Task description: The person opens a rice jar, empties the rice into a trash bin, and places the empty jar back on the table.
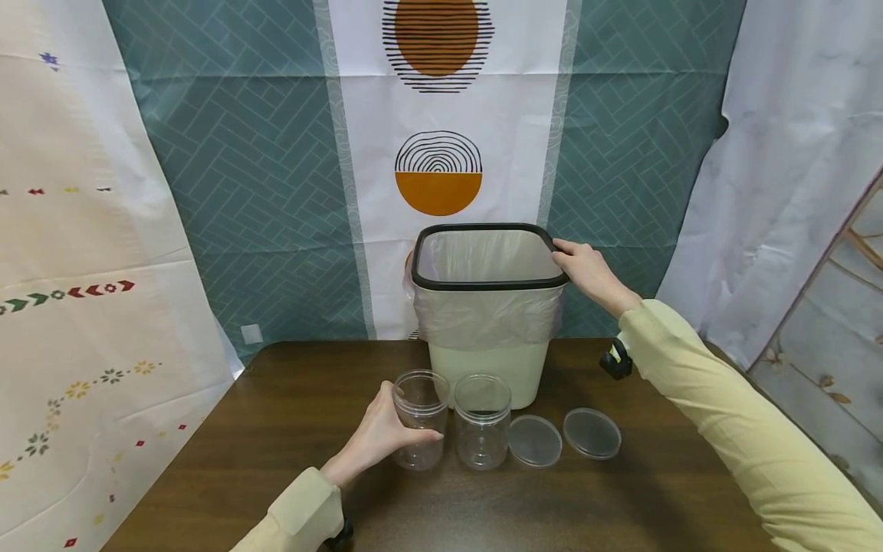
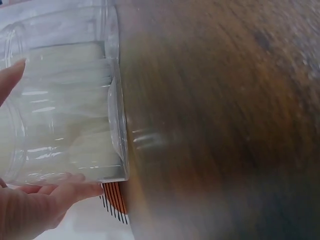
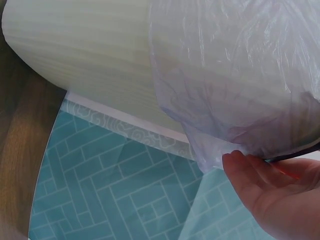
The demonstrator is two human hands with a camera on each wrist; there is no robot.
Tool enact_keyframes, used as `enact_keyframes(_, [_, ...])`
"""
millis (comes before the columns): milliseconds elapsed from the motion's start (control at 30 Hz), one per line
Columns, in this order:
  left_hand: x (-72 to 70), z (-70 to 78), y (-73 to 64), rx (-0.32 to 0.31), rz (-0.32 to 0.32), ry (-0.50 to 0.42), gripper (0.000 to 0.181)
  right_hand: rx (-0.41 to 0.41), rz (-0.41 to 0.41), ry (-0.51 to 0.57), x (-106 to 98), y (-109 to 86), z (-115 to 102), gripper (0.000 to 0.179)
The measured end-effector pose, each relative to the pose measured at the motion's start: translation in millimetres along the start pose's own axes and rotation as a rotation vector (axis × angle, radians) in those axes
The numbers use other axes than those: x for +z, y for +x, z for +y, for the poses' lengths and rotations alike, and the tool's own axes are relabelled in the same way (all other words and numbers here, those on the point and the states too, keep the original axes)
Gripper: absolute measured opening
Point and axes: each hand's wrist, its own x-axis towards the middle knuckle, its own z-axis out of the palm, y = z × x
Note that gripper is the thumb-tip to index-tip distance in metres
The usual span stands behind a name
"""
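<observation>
My left hand [image 1: 386, 425] is around the left clear plastic jar [image 1: 422, 452], thumb across its front and fingers at its far side; the jar stands upright and lidless on the table. Close on its right is a second lidless clear jar [image 1: 481, 441]. In the left wrist view, fingers [image 2: 70, 192] lie along the jar's side. My right hand [image 1: 589, 272] holds the black rim [image 1: 490, 286] of a pale trash can [image 1: 490, 368] at its right side. The right wrist view shows fingertips beside the clear bag [image 3: 220, 90] that lines the can and folds over its outside.
Two round clear lids [image 1: 534, 441] [image 1: 592, 433] lie flat to the right of the jars. All stand on a dark wooden table [image 1: 310, 383]. Behind it hangs a patterned green and white curtain [image 1: 262, 153], with pale cloths at both sides.
</observation>
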Motion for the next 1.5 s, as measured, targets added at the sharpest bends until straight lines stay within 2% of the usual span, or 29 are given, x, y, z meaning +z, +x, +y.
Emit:
enact_keyframes(367, [-2.8,0.5,-5.4,-0.037,-0.014,-0.017,0.081,-0.007,0.001,0.0,0,-0.9,-3,0.05])
enact_keyframes(567, [-5.5,-2.6,-13.2,-0.018,-0.033,-0.043,0.081,-0.01,-0.006,0.004,0,-2.3,-3,0.051])
enact_keyframes(867, [-6.2,-10.8,-18.1,-0.012,-0.009,-0.086,0.078,-0.009,-0.006,-0.007,-1,-3.1,-5,0.05])
enact_keyframes(1167, [-6.5,-11.4,-20.2,-0.05,-0.021,-0.123,0.084,-0.01,0.0,-0.036,0,0.4,-4,0.05])
enact_keyframes(1300, [-6.4,-11.5,-21.4,-0.059,-0.007,-0.126,0.087,-0.012,0.0,-0.053,0,1.8,-4,0.05])
enact_keyframes(1500, [-7.3,-11.4,-22.1,-0.03,0.003,-0.11,0.094,-0.019,-0.012,-0.079,-1,1.9,-2,0.05])
